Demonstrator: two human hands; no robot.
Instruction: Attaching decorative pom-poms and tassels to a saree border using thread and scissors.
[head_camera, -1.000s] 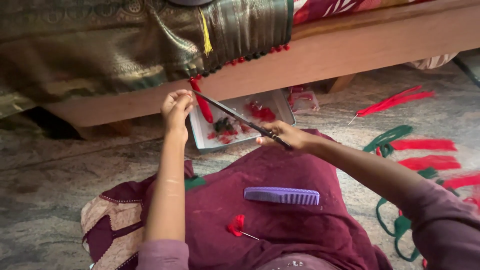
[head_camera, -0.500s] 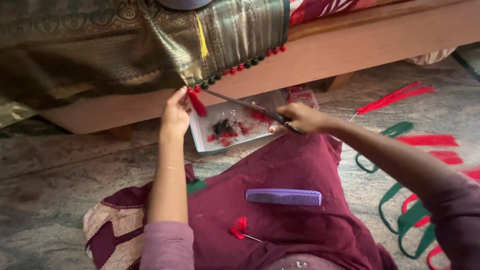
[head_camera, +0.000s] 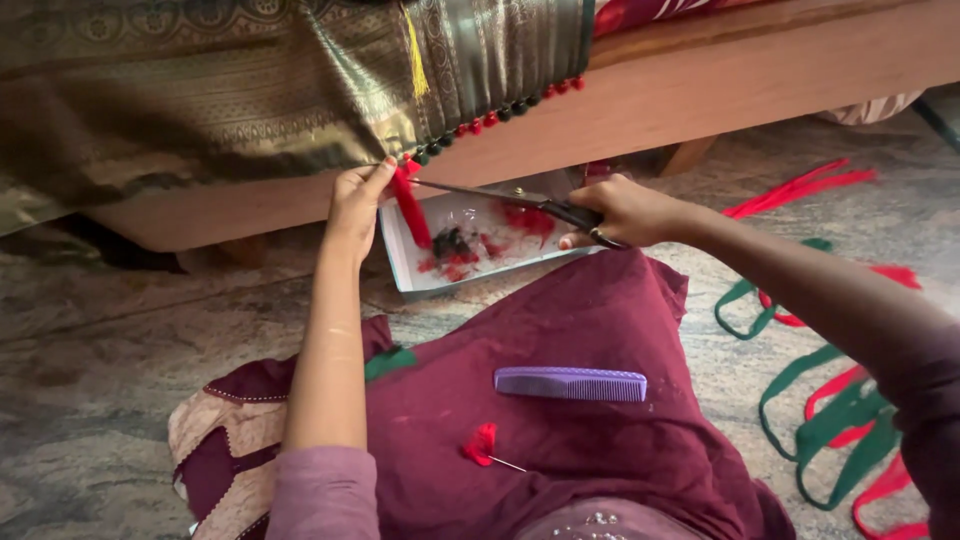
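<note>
Far left at nine o'clock: olive and gold cloth (head_camera: 200, 90) draped over the wooden bed edge (head_camera: 700, 90), hem trimmed with red and dark beads (head_camera: 490, 118). Just right of that, left hand (head_camera: 357, 200) raised, fingers (head_camera: 380, 172) pinching the top of a red tassel (head_camera: 410, 205) that hangs from the hem at about eleven o'clock. Probably very light, soft and floppy, threads easy to fray or pull loose; best held at the knot near the hem, pulled taut. Next rightward, scissors (head_camera: 500, 197) lying across toward the tassel, blades looking nearly closed, tips almost touching its top. Right hand (head_camera: 625, 212) at one o'clock, fingers wrapped through the dark handles. Below the blades, a shallow white box (head_camera: 400, 265) on the floor holding red and dark clippings. On the maroon lap at six o'clock, a small red tuft (head_camera: 482, 445) and a purple comb (head_camera: 570, 384), well apart from the hands. Far right at three to four o'clock, red and green ribbons (head_camera: 830, 400) on the floor. Little room above under the bed edge; open room toward the lap.
</note>
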